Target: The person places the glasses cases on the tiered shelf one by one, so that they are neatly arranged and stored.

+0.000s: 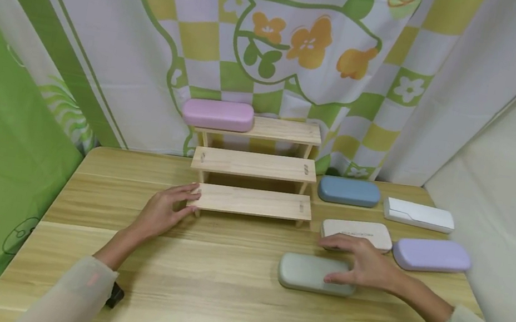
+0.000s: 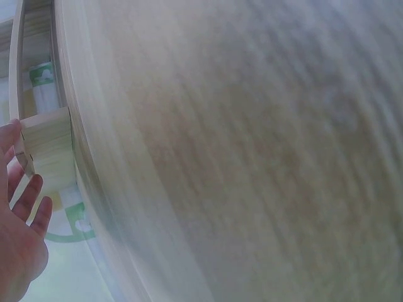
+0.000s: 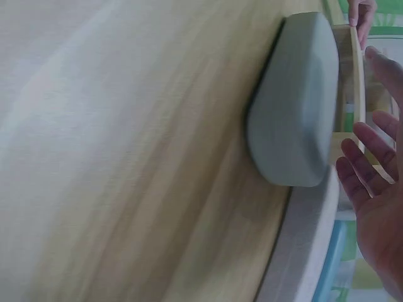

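Note:
A wooden three-tier stand [image 1: 251,200] stands at the back of the table. My left hand [image 1: 163,212] is at the left end of its lowest shelf, fingertips at the corner, fingers only loosely bent. In the left wrist view, the thumb and fingers [image 2: 28,196] spread around the shelf end. My right hand [image 1: 370,264] hovers over the right end of a grey-green glasses case [image 1: 303,272], thumb and fingers spread apart. The right wrist view shows that case [image 3: 295,104] lying on the table beside the open palm. A pink glasses case [image 1: 218,114] lies on the top shelf's left part.
Right of the stand lie a blue glasses case [image 1: 349,192], a white case [image 1: 419,215], a cream case [image 1: 353,230] partly behind my right hand, and a lavender case [image 1: 433,255]. A patterned curtain [image 1: 302,38] hangs close behind the stand; the wooden table [image 1: 196,297] extends toward me.

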Demonstrator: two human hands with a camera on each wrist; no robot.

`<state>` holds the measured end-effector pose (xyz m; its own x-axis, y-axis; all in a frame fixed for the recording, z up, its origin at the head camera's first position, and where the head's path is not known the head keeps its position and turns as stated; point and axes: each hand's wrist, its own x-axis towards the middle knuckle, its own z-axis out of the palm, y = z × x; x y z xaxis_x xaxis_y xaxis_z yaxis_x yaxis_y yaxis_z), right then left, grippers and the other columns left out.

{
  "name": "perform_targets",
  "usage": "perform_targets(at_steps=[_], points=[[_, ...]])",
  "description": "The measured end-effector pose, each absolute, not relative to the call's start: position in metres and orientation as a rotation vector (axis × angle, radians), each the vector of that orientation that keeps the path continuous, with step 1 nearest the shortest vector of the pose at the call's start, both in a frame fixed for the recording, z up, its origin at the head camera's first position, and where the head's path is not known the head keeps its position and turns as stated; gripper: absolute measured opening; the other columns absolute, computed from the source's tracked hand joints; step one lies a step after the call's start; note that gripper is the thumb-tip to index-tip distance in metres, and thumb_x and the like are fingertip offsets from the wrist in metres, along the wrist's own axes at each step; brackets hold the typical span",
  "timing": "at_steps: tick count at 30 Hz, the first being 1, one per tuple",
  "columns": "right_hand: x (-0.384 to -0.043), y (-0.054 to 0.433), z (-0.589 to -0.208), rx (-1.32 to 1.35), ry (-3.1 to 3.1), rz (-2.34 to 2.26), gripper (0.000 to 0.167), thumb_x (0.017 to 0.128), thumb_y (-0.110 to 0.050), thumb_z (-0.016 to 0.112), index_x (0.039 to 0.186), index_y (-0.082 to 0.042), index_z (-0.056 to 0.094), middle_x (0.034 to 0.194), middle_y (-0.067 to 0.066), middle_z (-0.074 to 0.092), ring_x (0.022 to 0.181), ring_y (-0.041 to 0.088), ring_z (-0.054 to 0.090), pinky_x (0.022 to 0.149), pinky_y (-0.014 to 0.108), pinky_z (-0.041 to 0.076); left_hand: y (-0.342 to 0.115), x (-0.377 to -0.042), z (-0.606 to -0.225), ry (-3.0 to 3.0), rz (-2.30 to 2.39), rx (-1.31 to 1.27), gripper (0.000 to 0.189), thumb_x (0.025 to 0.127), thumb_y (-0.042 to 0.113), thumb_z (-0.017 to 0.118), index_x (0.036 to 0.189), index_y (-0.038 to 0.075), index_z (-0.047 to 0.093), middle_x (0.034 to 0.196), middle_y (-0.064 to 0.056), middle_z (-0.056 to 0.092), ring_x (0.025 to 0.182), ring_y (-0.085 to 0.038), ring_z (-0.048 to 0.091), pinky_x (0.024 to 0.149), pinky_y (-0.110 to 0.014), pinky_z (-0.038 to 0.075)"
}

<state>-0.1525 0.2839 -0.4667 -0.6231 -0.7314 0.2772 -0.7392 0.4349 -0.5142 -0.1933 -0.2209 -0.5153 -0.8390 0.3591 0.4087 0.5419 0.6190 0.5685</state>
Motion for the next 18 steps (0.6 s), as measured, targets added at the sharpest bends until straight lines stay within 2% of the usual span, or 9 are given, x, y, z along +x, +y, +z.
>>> perform_targets(at_steps=[2, 5, 12, 18], points=[[-0.15, 0.288, -0.47, 1.348, -2.66, 0.961, 0.064, 0.076, -0.033, 0.098, 0.13, -0.009, 0.073, 0.127, 0.009, 0.075, 0.117, 0.024, 0.071, 0.111, 0.017, 0.045, -0.221, -0.194, -0.515, -2.588, -1.036, -0.736, 0.036, 0.09, 0.007, 0.085, 0.124, 0.001, 0.076, 0.146, -0.017, 0.064, 0.132, -0.04, 0.063, 0.111, -0.056, 0.052], [-0.146, 0.294, -0.474, 1.334, -2.679, 0.949, 0.064, 0.076, -0.036, 0.098, 0.128, -0.007, 0.073, 0.127, 0.008, 0.075, 0.117, 0.024, 0.071, 0.114, 0.015, 0.04, -0.221, -0.194, -0.516, -2.587, -1.035, -0.735, 0.036, 0.09, 0.007, 0.085, 0.124, 0.001, 0.076, 0.146, -0.017, 0.064, 0.132, -0.04, 0.063, 0.11, -0.056, 0.052], [-0.139, 0.302, -0.482, 1.345, -2.68, 0.922, 0.066, 0.076, -0.041, 0.097, 0.127, -0.006, 0.073, 0.128, 0.012, 0.074, 0.117, 0.03, 0.071, 0.109, 0.012, 0.043, -0.22, -0.193, -0.515, -2.583, -1.042, -0.736, 0.036, 0.089, 0.006, 0.085, 0.123, 0.001, 0.077, 0.145, -0.017, 0.065, 0.132, -0.04, 0.063, 0.11, -0.056, 0.052], [-0.137, 0.304, -0.49, 1.343, -2.662, 0.857, 0.069, 0.073, -0.044, 0.099, 0.126, -0.008, 0.074, 0.124, 0.01, 0.076, 0.113, 0.028, 0.072, 0.108, 0.009, 0.042, -0.221, -0.193, -0.514, -2.581, -1.043, -0.742, 0.036, 0.089, 0.005, 0.086, 0.123, 0.0, 0.076, 0.145, -0.018, 0.065, 0.132, -0.041, 0.063, 0.11, -0.056, 0.052]])
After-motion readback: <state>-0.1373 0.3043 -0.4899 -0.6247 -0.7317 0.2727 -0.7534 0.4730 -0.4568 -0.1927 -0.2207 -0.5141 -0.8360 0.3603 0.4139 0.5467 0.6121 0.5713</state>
